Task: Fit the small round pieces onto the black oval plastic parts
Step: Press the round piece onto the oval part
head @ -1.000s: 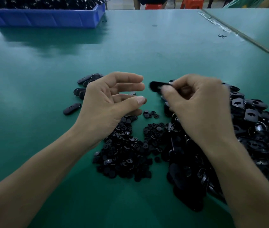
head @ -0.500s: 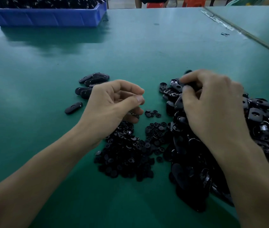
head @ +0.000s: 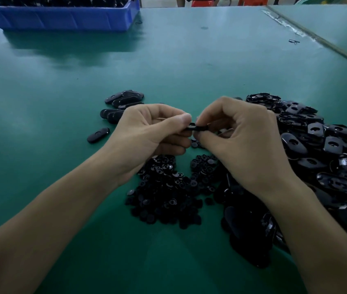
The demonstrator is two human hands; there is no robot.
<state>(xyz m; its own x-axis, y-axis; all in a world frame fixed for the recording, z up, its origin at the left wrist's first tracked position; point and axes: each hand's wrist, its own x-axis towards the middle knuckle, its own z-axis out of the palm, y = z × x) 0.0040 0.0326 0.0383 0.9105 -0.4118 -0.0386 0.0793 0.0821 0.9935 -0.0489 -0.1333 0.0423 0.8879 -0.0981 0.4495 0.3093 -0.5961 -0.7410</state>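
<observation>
Your hands meet mid-table. Your right hand (head: 242, 141) pinches a black oval part (head: 196, 127) edge-on between thumb and forefinger, and your left hand (head: 147, 132) nips its other end, fingertips nearly touching. The part shows only as a thin dark sliver; I can't tell whether a round piece sits on it. Under your wrists lies the heap of small round pieces (head: 168, 194), glossy and button-like. To the right sprawls the pile of oval parts (head: 316, 155), many with a hole. A cluster of ovals (head: 123, 100) and a lone oval (head: 98, 135) lie left of your left hand. The green table (head: 41, 92) stretches left and ahead to the blue bin (head: 62, 18). A seam (head: 327, 45) runs along the right.
</observation>
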